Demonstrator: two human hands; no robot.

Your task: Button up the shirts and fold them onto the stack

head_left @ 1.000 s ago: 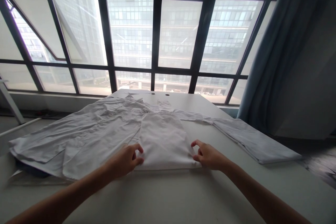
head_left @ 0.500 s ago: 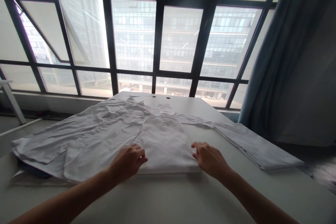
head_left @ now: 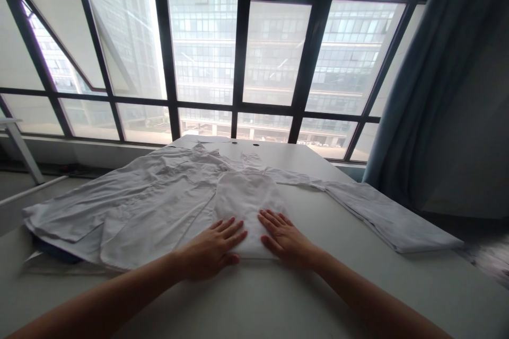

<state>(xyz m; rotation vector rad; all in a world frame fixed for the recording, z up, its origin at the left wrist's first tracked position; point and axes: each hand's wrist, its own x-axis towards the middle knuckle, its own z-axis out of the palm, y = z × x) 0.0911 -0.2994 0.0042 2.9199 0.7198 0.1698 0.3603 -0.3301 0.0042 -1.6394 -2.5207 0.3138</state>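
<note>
A white garment folded into a rectangular shape lies in front of me on the table. Flat on its near left part rests my left hand, fingers spread. My right hand lies palm down on its near right part, fingers stretched toward the window. Neither hand grips the cloth. To the left, more white garments are spread out with wrinkles, partly against the folded one. Another white folded piece lies on the right side.
The white table reaches toward a large black-framed window, with two dark holes near its far edge. Something dark blue shows beneath the left garments. A blue-grey curtain hangs at the right, and a white table leg stands at the left.
Both hands have moved inward from the folded garment's sides onto its near part. Their curled fingers have straightened and now lie flat on the cloth.
</note>
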